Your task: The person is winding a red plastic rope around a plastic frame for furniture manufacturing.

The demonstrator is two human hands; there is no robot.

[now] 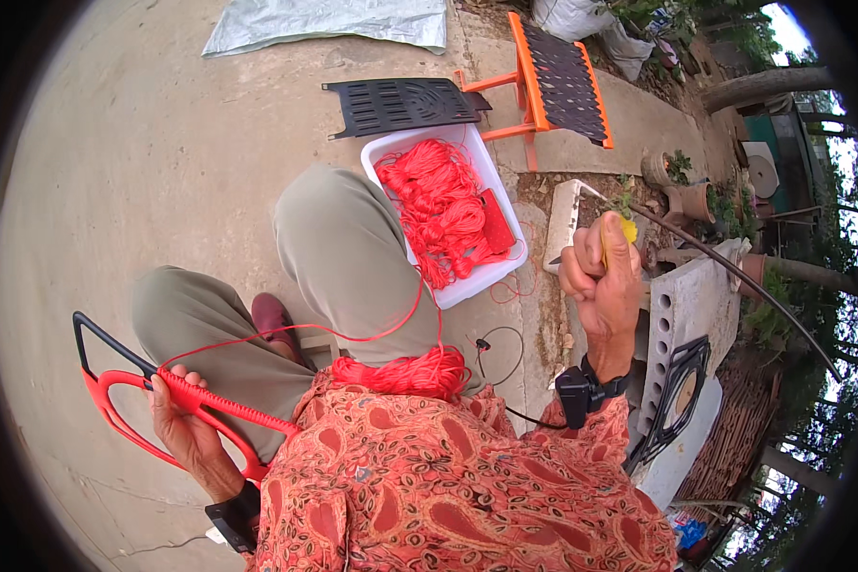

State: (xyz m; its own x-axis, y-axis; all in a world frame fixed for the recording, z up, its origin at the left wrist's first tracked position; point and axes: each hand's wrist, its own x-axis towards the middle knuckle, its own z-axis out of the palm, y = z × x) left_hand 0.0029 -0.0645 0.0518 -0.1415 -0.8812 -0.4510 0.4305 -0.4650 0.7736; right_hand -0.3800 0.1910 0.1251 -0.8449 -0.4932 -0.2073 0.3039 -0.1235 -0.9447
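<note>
left hand [183,424] grips red frame [186,400] near left, over open concrete | right hand [602,276] fisted on yellow tool [628,229], right, near block [682,315] edge | cord [405,372] in lap | tray [445,210] far

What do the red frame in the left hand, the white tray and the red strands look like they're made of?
Red frame: looks like moulded plastic, smooth matt, with a ribbed edge under the left hand.
White tray: probably plastic, glossy, thin rounded rim.
Red strands: thin cord or thread, likely synthetic from the bright sheen; bundled loosely.
</note>
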